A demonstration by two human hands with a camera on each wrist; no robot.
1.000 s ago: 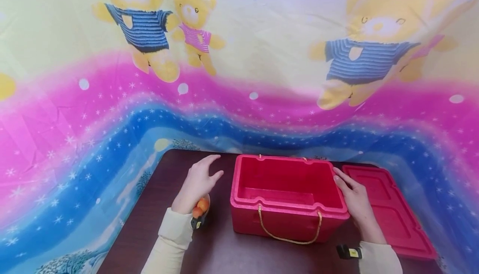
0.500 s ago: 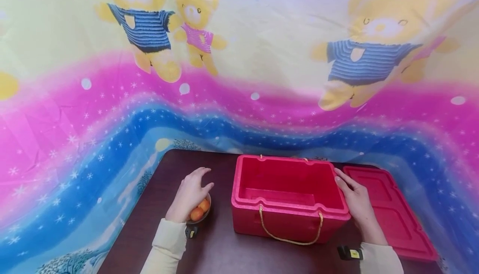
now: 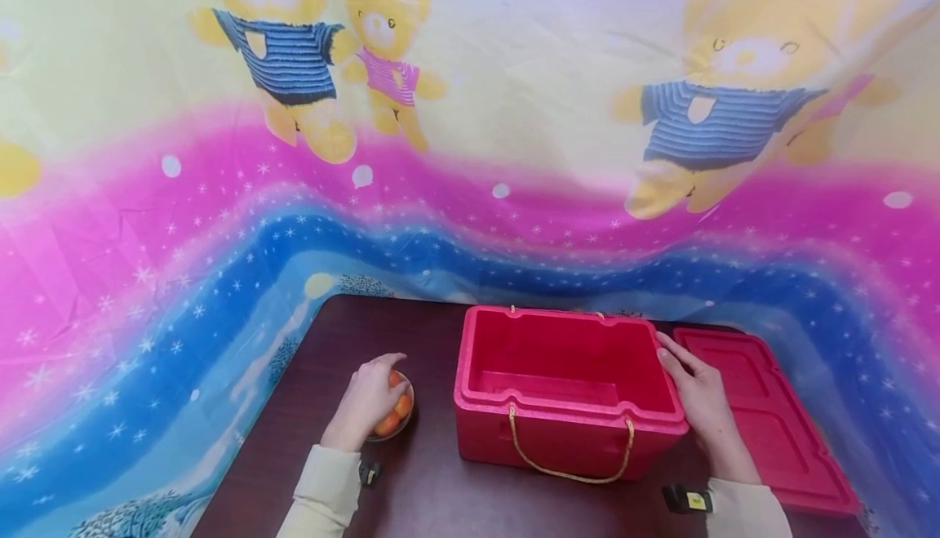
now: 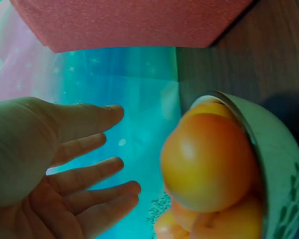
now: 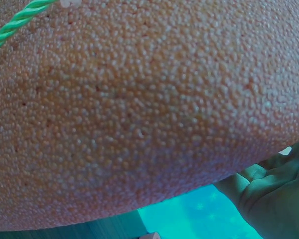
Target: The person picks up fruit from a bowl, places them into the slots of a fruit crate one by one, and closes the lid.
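My left hand (image 3: 365, 397) hovers at the left edge of a small bowl (image 4: 284, 169), overlapping it in the head view. The bowl is pale with green marks outside and a dark rim. Several smooth, orange-yellow round fruits (image 4: 209, 162) fill it. In the left wrist view the fingers are loosely extended, apart from the fruit, with nothing in them. My right hand (image 3: 698, 399) rests against the right side of a red foam box (image 3: 485, 440), fingers fairly straight along the wall and thumb near the rim. The box stands upright without its lid, and nothing shows inside.
A red lid (image 3: 778, 432) lies flat at the right, behind my right arm. Gold rope handles (image 3: 569, 473) hang on the box; one droops in front. The dark wooden table (image 3: 433, 505) ends at a bear-printed cloth (image 3: 470, 228) along the back and sides.
My left hand has moved left and toward me, from beside the box's left end to over the bowl, uncovering more fruit. My right hand stays on the box.
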